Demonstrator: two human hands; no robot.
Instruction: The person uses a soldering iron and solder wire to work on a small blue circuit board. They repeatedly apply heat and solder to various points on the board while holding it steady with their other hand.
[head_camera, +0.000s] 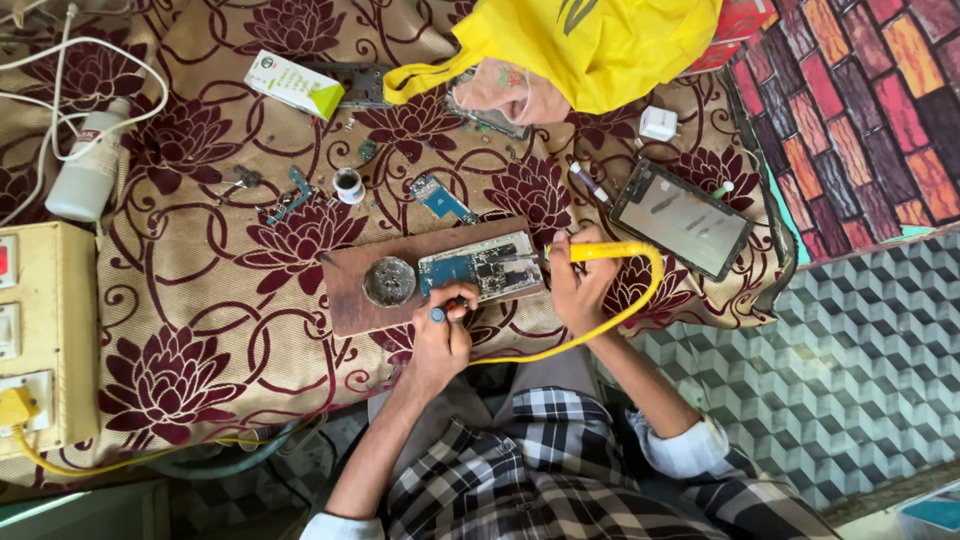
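We grip the yellow soldering iron (600, 252) in our right hand (578, 285), left hand (443, 335) pinching a small tool (438, 314); the opened phone (480, 266) looks mid-repair, parts unassembled.

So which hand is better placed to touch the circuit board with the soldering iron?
Right. The right hand already holds the yellow soldering iron, tip at the circuit board; the left hand holds a small tool.

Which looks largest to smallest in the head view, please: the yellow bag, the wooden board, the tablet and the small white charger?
1. Yellow bag, though it is cut off by the frame's top edge.
2. Wooden board.
3. Tablet.
4. Small white charger.
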